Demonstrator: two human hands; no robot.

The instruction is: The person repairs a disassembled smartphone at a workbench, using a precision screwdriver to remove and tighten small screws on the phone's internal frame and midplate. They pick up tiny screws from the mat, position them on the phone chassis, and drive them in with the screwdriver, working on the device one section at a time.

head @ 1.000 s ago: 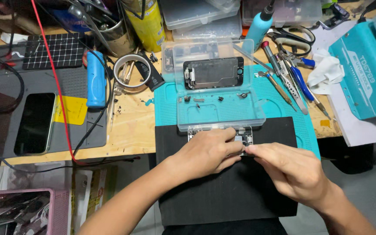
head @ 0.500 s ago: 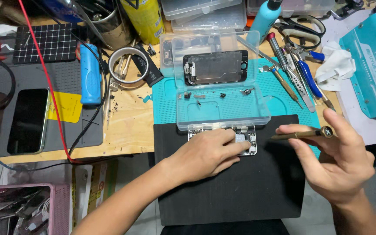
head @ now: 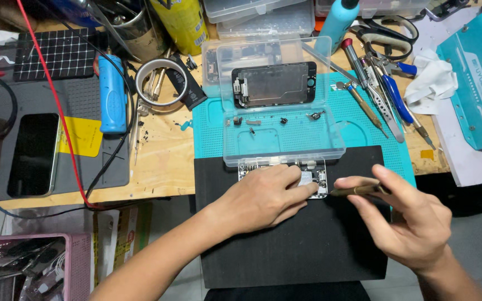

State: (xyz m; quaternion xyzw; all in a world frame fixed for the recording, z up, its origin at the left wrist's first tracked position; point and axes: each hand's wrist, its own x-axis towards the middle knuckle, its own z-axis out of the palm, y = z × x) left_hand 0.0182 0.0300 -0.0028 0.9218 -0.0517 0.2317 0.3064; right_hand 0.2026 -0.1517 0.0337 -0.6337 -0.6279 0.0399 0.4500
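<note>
Head view, clear plastic box (head: 283,146) holding screws, phone screen (head: 273,85)

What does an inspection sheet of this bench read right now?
Surface: black mat over a teal mat, on a wooden bench.
Job's things: opened phone under the left hand; right hand holds a brass-coloured screwdriver.
Clutter: clear box with a screen part and small parts; screwdrivers, tape roll, blue tool.
Hands: both bare.
Cables: red cable, black cable.
Surroundings: pink basket, dark phone.
</note>
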